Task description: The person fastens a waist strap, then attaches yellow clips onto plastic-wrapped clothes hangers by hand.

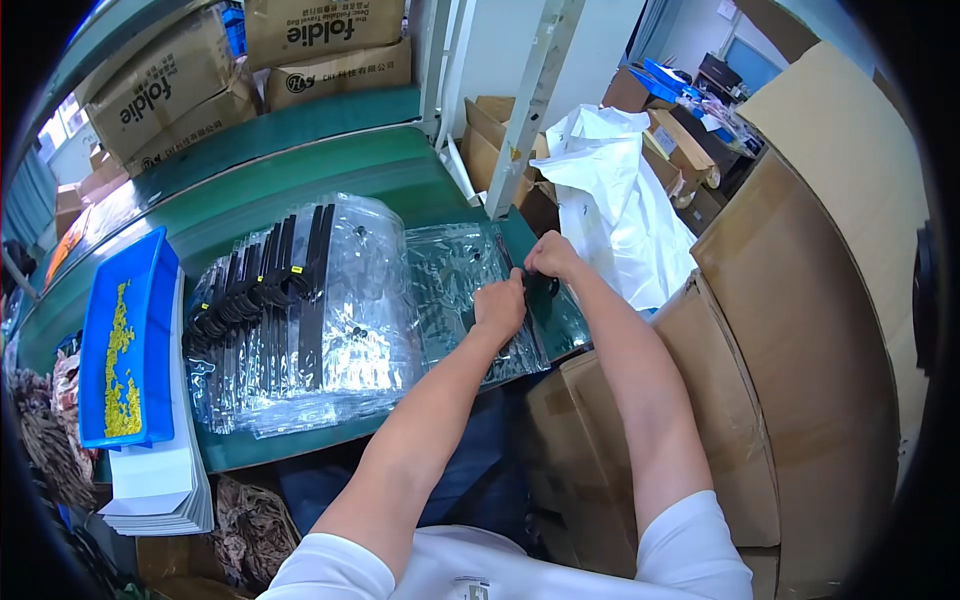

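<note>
A clear plastic bag point(450, 290) with a black strip along its right edge lies flat on the green table point(350, 160). Both hands are at that strip. My left hand point(500, 303) is closed, its fingers pressed on the black edge. Just above and to the right, my right hand point(551, 256) is closed in a pinch at the upper part of the strip; what lies between its fingertips is too small to make out. A small black loop shows beneath the right hand. To the left is a stack of clear bags point(365, 300) with black strips, black loops and small yellow tags.
A blue tray point(95, 350) of small yellow pieces stands on a stack of white sheets point(165, 480) at the left. Cardboard boxes point(800, 330) rise close on the right. A metal post point(530, 110) stands behind the table, beside a white sheet point(610, 200).
</note>
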Available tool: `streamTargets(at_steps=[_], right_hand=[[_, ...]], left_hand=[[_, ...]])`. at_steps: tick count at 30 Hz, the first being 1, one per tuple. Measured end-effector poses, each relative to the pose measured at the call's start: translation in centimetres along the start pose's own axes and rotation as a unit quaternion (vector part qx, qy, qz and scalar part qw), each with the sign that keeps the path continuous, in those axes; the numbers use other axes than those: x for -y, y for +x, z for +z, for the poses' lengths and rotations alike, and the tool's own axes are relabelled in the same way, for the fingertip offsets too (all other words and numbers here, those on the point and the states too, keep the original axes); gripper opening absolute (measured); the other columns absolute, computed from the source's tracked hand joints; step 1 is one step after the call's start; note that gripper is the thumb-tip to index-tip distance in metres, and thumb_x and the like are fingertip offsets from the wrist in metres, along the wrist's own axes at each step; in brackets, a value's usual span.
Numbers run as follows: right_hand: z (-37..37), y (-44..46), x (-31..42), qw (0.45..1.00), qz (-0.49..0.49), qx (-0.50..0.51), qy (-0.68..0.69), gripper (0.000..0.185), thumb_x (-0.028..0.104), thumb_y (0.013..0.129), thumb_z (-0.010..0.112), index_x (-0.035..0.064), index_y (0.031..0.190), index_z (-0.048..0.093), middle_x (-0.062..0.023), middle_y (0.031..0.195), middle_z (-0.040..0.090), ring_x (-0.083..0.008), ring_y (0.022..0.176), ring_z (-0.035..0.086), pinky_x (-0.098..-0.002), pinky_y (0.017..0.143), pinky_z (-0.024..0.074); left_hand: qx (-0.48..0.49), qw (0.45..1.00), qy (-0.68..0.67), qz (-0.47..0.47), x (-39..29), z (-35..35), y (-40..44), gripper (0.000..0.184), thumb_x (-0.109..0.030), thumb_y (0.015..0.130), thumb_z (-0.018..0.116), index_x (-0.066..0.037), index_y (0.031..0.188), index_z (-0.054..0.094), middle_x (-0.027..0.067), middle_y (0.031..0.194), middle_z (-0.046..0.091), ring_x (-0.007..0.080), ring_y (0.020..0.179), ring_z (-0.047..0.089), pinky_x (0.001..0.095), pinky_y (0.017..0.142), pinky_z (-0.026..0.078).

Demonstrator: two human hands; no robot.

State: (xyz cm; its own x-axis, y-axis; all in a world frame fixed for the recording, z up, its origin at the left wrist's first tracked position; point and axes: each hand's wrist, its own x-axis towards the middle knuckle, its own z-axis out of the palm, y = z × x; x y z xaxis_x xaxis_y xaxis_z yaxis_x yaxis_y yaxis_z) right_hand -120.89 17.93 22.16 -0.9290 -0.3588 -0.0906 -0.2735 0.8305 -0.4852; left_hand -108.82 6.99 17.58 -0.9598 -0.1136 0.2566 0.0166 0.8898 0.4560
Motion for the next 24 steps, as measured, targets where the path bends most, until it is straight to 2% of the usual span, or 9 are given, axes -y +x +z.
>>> streamTargets(at_steps=[5,13,15,17,18,19,21,23,24], right_hand=[[-1.2,-1.0,1.1,0.978,0.087,0.137,0.133,0.011,-0.005,0.073,0.058,-0.0072,0.071,0.069,-0.0106,0.063,0.062,-0.0200,0.052,0.059,-0.0284,0.049,0.0493],[-2.4,-1.9,1.6,0.964,0.084,0.165,0.190,0.009,-0.007,0.074,0.056,-0.0107,0.074,0.065,-0.0114,0.064,0.060,-0.0194,0.048,0.056,-0.0288,0.046,0.0481],[-2.4,-1.6,1.1,0.977,0.059,0.132,0.156,0.008,-0.005,0.073,0.058,-0.0074,0.068,0.065,-0.0093,0.059,0.058,-0.0165,0.047,0.053,-0.0282,0.047,0.0465],[-3.8,-1.9,2.0,0.988,-0.059,0.141,-0.003,0.014,0.010,0.068,0.066,0.0018,0.056,0.065,-0.0041,0.049,0.052,-0.0118,0.047,0.045,-0.0255,0.049,0.0415],[-3.8,-2.0,1.8,0.980,-0.061,0.176,0.076,0.017,0.015,0.068,0.067,0.0032,0.055,0.064,-0.0040,0.050,0.054,-0.0109,0.046,0.046,-0.0250,0.050,0.0413],[-4.0,-1.5,2.0,0.976,-0.087,0.194,-0.040,0.020,0.016,0.069,0.065,0.0045,0.053,0.063,-0.0033,0.050,0.057,-0.0103,0.046,0.047,-0.0241,0.052,0.0415],[-4.0,-2.3,3.0,0.973,-0.064,0.202,0.091,0.018,0.013,0.068,0.065,0.0039,0.053,0.063,-0.0035,0.051,0.059,-0.0115,0.046,0.050,-0.0234,0.053,0.0444],[-3.5,-2.1,2.0,0.957,-0.013,0.192,0.218,0.011,0.003,0.067,0.061,-0.0021,0.059,0.064,-0.0113,0.051,0.057,-0.0188,0.041,0.051,-0.0286,0.043,0.0441],[-1.9,1.7,-1.8,0.974,0.006,0.177,0.142,0.009,-0.001,0.068,0.058,-0.0040,0.062,0.064,-0.0130,0.051,0.055,-0.0211,0.040,0.051,-0.0301,0.041,0.0437]], left_hand=[[0.000,1.000,0.018,0.000,-0.2,-0.2,-0.3,0.021,-0.020,0.091,0.052,-0.009,0.109,0.053,0.0145,0.072,0.068,0.0367,0.063,0.065,0.0451,0.056,0.048],[-0.042,0.999,0.012,0.017,0.0,0.5,-1.1,0.018,-0.020,0.091,0.051,-0.010,0.106,0.052,0.0147,0.070,0.067,0.0355,0.061,0.065,0.0452,0.054,0.047],[-0.036,0.999,-0.012,0.022,0.0,0.7,-1.1,0.019,-0.021,0.091,0.050,-0.010,0.106,0.050,0.0151,0.069,0.066,0.0362,0.061,0.064,0.0462,0.053,0.047],[0.001,1.000,-0.019,-0.008,-0.5,0.1,-1.2,0.019,-0.022,0.090,0.048,-0.010,0.104,0.048,0.0158,0.067,0.063,0.0370,0.059,0.063,0.0486,0.055,0.047],[-0.007,0.999,-0.045,-0.021,-0.7,0.2,-1.3,0.018,-0.021,0.090,0.047,-0.008,0.103,0.050,0.0161,0.068,0.063,0.0364,0.059,0.063,0.0485,0.054,0.048],[-0.051,0.997,-0.047,-0.014,-0.9,0.3,-1.3,0.014,-0.017,0.088,0.049,-0.006,0.092,0.056,0.0144,0.069,0.065,0.0318,0.058,0.065,0.0445,0.052,0.049],[-0.051,0.997,-0.040,-0.032,-0.8,0.6,-1.4,0.015,-0.016,0.087,0.048,-0.004,0.092,0.056,0.0146,0.069,0.065,0.0310,0.057,0.064,0.0434,0.051,0.049],[-0.087,0.992,0.015,-0.090,-1.2,1.1,-1.4,0.015,-0.015,0.087,0.049,-0.004,0.092,0.056,0.0143,0.069,0.065,0.0307,0.057,0.064,0.0429,0.051,0.048],[-0.100,0.990,0.029,-0.099,-1.3,1.3,-1.4,0.015,-0.015,0.086,0.049,-0.004,0.093,0.056,0.0140,0.069,0.065,0.0305,0.057,0.064,0.0424,0.052,0.048]])
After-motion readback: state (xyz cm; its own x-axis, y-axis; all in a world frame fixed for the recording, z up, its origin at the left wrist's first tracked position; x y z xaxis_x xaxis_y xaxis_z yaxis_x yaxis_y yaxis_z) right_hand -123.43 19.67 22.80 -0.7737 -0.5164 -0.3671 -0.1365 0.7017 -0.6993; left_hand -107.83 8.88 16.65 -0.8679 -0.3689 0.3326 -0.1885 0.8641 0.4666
